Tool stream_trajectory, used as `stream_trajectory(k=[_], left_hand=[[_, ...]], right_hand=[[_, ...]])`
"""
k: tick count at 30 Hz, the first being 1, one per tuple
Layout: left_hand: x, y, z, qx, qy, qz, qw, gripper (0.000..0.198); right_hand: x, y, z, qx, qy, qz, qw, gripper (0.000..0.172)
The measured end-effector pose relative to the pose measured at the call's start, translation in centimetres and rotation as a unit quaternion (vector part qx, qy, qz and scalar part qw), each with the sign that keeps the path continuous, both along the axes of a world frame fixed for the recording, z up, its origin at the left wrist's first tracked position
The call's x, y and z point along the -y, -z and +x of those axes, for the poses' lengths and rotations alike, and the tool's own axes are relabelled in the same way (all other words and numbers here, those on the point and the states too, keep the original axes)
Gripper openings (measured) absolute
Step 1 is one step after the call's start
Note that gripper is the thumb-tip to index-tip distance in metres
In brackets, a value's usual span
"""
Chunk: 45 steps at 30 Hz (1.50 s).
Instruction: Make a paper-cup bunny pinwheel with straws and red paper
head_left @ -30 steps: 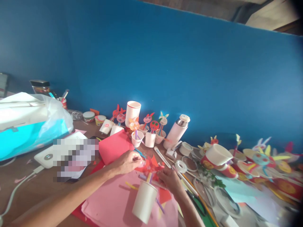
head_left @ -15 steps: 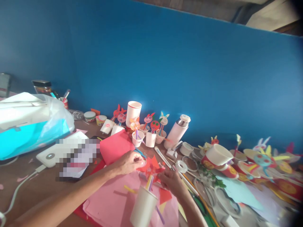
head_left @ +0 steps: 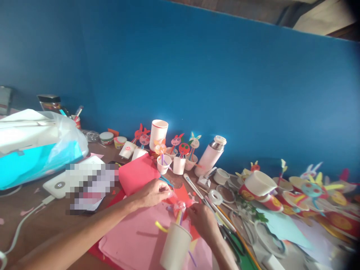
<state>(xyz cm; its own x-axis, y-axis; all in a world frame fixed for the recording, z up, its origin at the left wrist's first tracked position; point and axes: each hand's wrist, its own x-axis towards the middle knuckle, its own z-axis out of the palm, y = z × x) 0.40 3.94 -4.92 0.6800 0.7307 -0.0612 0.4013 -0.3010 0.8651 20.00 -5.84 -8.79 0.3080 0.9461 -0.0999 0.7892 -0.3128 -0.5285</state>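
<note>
A white paper cup leans towards me on pink paper. Yellow and purple strips rise from its mouth to a small red paper figure, shiny with glare. My left hand is closed in a pinch just left of the figure; something pinkish shows at its fingertips, too blurred to name. At the figure's right edge, my right hand has its fingers curled closed on it. Beneath both hands are sheets of pink paper and a red-orange piece.
Paper-faced figures in cups stand along the wall beside a tilted thermos. A power bank and phone lie left. On the right are scissors, a tape roll, a pencil and more cup figures.
The cup and its red figure have shifted slightly right and turned, and the figure's face now catches glare. My right hand has moved a little down; my left has barely moved.
</note>
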Motion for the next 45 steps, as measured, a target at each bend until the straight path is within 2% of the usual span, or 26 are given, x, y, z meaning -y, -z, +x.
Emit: stream_trajectory(k=[7, 14, 19, 22, 27, 32, 36, 42, 45], left_hand=[[-0.3, 0.7, 0.0, 0.003, 0.004, 0.005, 1.000, 0.026], [-0.2, 0.2, -0.1, 0.002, -0.002, -0.010, 1.000, 0.021], [-0.3, -0.4, -0.3, 0.011, -0.005, -0.007, 1.000, 0.019], [-0.2, -0.5, -0.3, 0.016, -0.003, -0.009, 1.000, 0.019], [0.1, -0.5, -0.1, 0.022, -0.004, -0.022, 0.999, 0.021], [0.4, -0.6, 0.0, 0.039, -0.014, -0.020, 0.999, 0.026], [-0.1, -0.8, -0.4, 0.064, -0.046, -0.010, 0.997, 0.029], [-0.8, -2.3, -1.2, 0.093, -0.107, -0.028, 0.990, 0.030], [-0.7, -2.4, -1.1, 0.113, -0.095, -0.040, 0.988, 0.031]], right_hand=[[0.4, -0.6, 0.6, 0.047, 0.003, -0.003, 0.999, 0.028], [0.8, -1.6, 2.0, 0.047, 0.015, 0.012, 0.999, 0.029], [2.0, -2.4, 4.4, 0.032, 0.036, 0.019, 0.999, 0.033], [3.2, -2.8, 6.6, 0.023, 0.068, 0.054, 0.996, 0.035], [4.7, -2.0, 8.5, 0.032, 0.164, 0.116, 0.979, 0.033], [5.2, -0.3, 9.0, 0.076, 0.197, 0.101, 0.972, 0.034], [5.4, 0.5, 9.4, 0.125, 0.162, 0.105, 0.973, 0.033], [4.9, 1.0, 8.7, 0.170, 0.078, 0.117, 0.975, 0.031], [3.9, 0.6, 8.5, 0.215, 0.035, 0.123, 0.968, 0.031]])
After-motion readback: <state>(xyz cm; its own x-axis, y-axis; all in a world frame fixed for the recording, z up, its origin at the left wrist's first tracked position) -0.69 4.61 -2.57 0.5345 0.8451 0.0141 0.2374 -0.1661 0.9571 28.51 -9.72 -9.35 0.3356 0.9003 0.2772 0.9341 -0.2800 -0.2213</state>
